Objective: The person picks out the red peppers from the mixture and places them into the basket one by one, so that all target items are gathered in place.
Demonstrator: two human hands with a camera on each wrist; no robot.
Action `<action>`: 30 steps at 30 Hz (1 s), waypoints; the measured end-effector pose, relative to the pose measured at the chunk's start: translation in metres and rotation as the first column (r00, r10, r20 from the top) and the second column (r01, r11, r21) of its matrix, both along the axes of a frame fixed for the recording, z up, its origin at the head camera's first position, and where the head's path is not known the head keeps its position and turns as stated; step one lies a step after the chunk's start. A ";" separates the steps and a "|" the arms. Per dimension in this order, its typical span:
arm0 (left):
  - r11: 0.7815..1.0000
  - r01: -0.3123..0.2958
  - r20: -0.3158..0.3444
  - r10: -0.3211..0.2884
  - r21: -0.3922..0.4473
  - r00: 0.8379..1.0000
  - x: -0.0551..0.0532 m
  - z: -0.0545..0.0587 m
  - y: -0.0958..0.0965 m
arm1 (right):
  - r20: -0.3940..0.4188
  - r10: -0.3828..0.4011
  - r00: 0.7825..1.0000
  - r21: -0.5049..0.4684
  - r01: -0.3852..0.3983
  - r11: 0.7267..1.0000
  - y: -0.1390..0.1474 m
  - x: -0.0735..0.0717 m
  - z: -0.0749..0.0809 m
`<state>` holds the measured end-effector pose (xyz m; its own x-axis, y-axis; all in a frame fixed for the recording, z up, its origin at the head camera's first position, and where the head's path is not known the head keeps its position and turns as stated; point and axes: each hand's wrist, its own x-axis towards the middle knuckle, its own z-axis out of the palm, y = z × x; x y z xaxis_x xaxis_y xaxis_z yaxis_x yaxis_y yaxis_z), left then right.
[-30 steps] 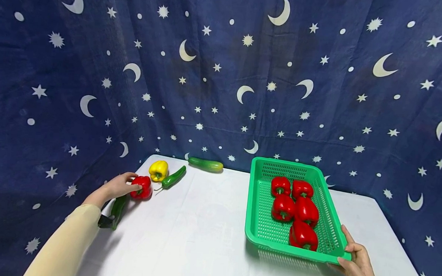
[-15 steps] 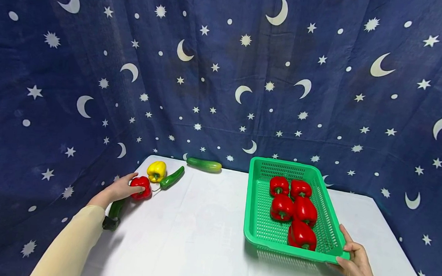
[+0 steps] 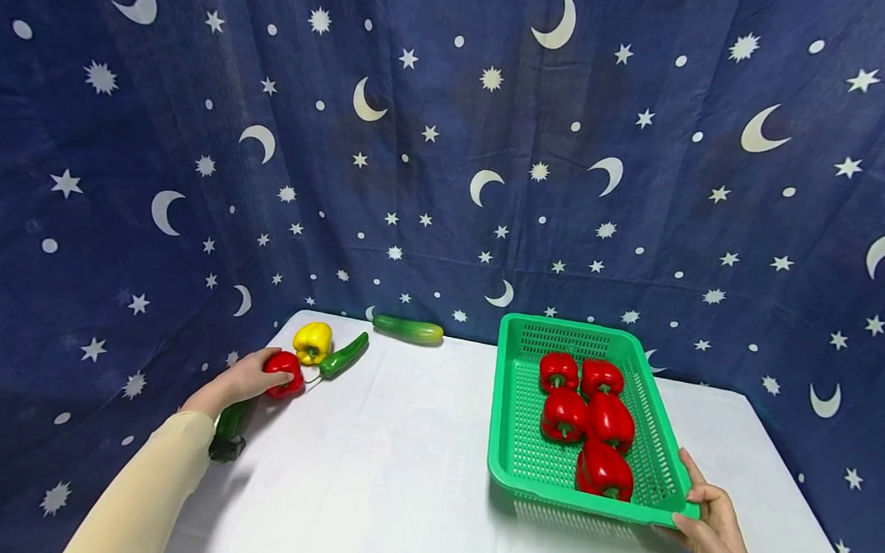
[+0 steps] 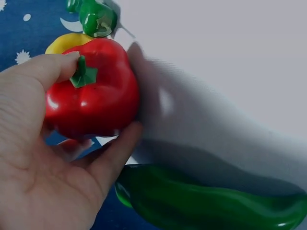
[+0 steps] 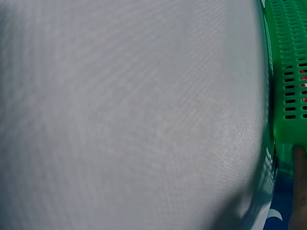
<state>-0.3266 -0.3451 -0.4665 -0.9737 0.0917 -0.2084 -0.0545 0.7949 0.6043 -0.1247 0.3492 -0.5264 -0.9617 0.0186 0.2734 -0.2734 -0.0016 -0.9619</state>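
Observation:
At the table's left side my left hand (image 3: 242,380) grips a red bell pepper (image 3: 287,377). In the left wrist view its thumb lies by the green stem and its fingers reach around the lower side of the pepper (image 4: 112,108). A long dark green vegetable (image 3: 230,420) with a blackish end lies partly under the wrist. My right hand (image 3: 720,537) holds the near right corner of a green perforated basket (image 3: 507,405), thumb on the rim. Inside the basket several red bell peppers (image 3: 565,417) are grouped. The right wrist view shows only a finger at its right edge.
Behind the left hand a yellow bell pepper (image 3: 312,342) and a green chili pepper (image 3: 345,356) lie close together. A cucumber (image 3: 408,330) rests at the back edge of the white table (image 3: 404,441). A blue curtain (image 3: 419,142) with moons and stars encloses the back and sides.
My left hand has shifted slightly right around the red bell pepper. The dark green vegetable's blackish end has swung a little right. The right hand and the basket stay put.

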 end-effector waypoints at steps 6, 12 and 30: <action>0.968 -0.089 0.151 0.055 0.234 0.987 0.006 0.006 0.002 | 0.002 0.000 1.000 -0.003 0.000 1.000 -0.001 0.000 0.000; 0.952 -0.108 0.192 0.054 0.286 0.980 0.006 0.007 0.001 | 0.013 -0.014 1.000 0.001 0.014 1.000 -0.001 0.000 0.000; 0.949 -0.110 0.168 0.061 0.297 0.984 0.006 0.005 0.000 | -0.005 -0.012 1.000 -0.010 0.011 1.000 0.000 0.000 0.000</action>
<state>-0.3204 -0.3449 -0.4617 -0.9387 0.0920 -0.3322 -0.2261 0.5633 0.7947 -0.1249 0.3489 -0.5262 -0.9601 0.0325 0.2779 -0.2783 -0.0082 -0.9605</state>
